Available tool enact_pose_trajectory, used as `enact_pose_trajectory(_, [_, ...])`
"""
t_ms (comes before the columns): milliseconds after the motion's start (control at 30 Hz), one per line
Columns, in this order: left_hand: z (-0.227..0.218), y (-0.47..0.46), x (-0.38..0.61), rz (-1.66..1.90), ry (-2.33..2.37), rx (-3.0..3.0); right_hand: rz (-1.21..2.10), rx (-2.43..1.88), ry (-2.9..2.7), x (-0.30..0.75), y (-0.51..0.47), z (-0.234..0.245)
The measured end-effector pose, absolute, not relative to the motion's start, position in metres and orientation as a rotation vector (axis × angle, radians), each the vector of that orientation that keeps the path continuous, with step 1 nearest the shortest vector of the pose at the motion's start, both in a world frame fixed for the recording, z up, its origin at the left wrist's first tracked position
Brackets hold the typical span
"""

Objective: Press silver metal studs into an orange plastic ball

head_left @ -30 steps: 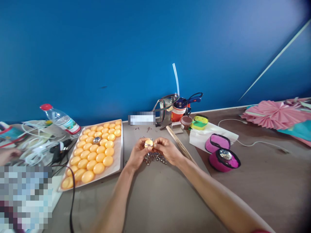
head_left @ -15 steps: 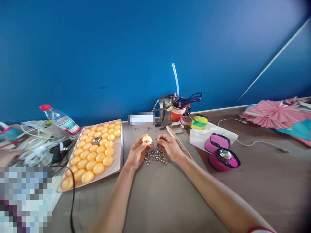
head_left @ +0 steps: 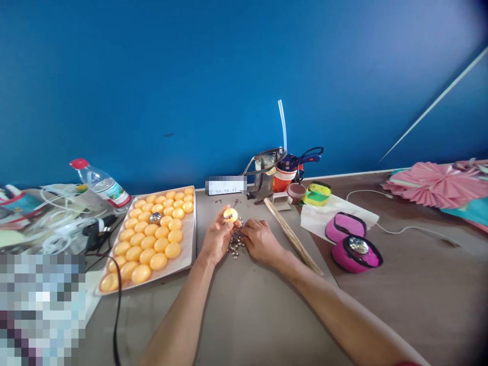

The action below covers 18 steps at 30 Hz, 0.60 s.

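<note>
My left hand (head_left: 215, 239) is closed round a yellow-orange ball (head_left: 230, 215), ping-pong-ball-like, with a short row of small silver gems on the side facing me. Just to its right, my right hand (head_left: 261, 240) reaches down with curled fingers into a pile of small shiny silver gems (head_left: 235, 249) on the grey mat. Its fingertips are partly hidden, so I cannot make out what they grip. To the left, a shallow white tray (head_left: 190, 250) holds many similar balls. Among them sits one silver-covered ball (head_left: 155, 217).
Thin wooden sticks (head_left: 293, 236) lie right of my right hand. Farther right are pink bands (head_left: 356, 253) and a yellow-green band (head_left: 317, 193). An orange cup of tools (head_left: 284, 179) and a small clock display (head_left: 225, 187) stand behind. A bottle (head_left: 104, 187) leans among cables at left.
My right hand has moved down from beside the ball to the gem pile. My left hand still holds the ball, now turned so its row of gems faces me. The view has shifted slightly.
</note>
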<state>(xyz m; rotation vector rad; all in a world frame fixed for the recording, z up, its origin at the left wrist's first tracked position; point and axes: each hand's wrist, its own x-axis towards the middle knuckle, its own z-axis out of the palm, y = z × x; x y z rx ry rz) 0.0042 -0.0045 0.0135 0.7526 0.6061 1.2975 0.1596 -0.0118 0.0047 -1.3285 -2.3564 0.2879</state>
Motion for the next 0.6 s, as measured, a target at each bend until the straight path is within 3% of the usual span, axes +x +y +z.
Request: enact_pose_trajectory(600, [0.0153, -0.0064, 0.0063, 1.273, 0.649, 0.81, 0.245, -1.387, -2.473, 0.1526, -0.0156, 0.0068])
